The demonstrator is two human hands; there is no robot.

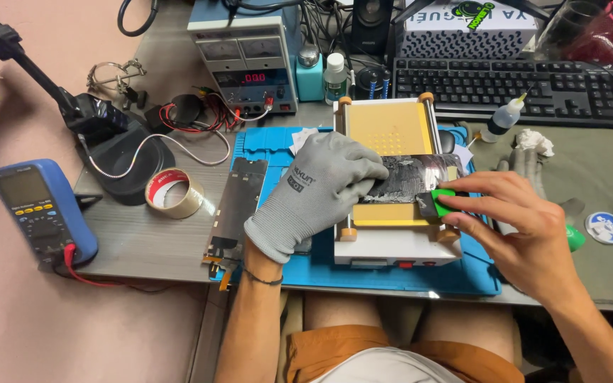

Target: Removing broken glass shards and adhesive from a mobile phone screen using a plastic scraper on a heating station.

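Observation:
My left hand (pixel 324 191), in a grey work glove, presses down on a dark, smeared flat panel (pixel 409 177) that lies across a yellow-topped white heating plate machine (pixel 391 245). My bare right hand (pixel 516 223) pinches a small green-handled scraper (pixel 435 200) whose dark blade rests at the panel's right edge. A black phone screen part with a flex cable (pixel 238 206) lies flat just left of my gloved hand on the blue work mat (pixel 477 276).
A blue multimeter (pixel 40 213) and a tape roll (pixel 173 193) sit at the left. A bench power supply (pixel 253 60), small bottles (pixel 335 76) and a black keyboard (pixel 519 89) stand behind. A squeeze bottle (pixel 503 119) and a spare grey glove (pixel 526 162) lie right.

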